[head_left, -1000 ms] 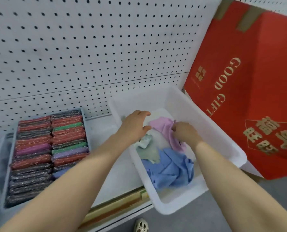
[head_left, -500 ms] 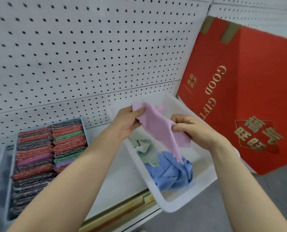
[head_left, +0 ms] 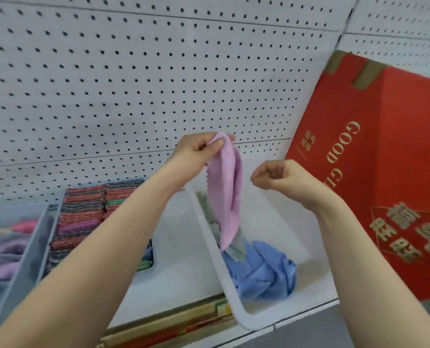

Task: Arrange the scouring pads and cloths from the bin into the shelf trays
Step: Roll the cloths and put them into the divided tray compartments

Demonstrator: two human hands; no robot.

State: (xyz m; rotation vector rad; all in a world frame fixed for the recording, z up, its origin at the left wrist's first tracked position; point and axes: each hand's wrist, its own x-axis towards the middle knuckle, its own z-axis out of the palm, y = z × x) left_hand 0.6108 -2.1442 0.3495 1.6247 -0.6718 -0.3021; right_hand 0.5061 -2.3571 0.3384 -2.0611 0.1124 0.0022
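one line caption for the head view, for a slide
Left hand lifts a pink cloth above the white bin; right hand closed, empty.

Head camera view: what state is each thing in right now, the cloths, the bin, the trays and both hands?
Pink cloth: lifted, hanging from left hand.
Right hand: curled, holding nothing.
Blue cloth: crumpled in white bin.
Scouring pad tray: packed in rows.
Far-left tray: holds soft cloths, blurred.

A white pegboard wall [head_left: 133,84] dotted with dark holes rises behind the shelf. At the shelf's right end a red gift box [head_left: 384,184] leans tilted, printed in gold with "GOOD" and Chinese characters, with brown tape [head_left: 365,76] across its top edge.
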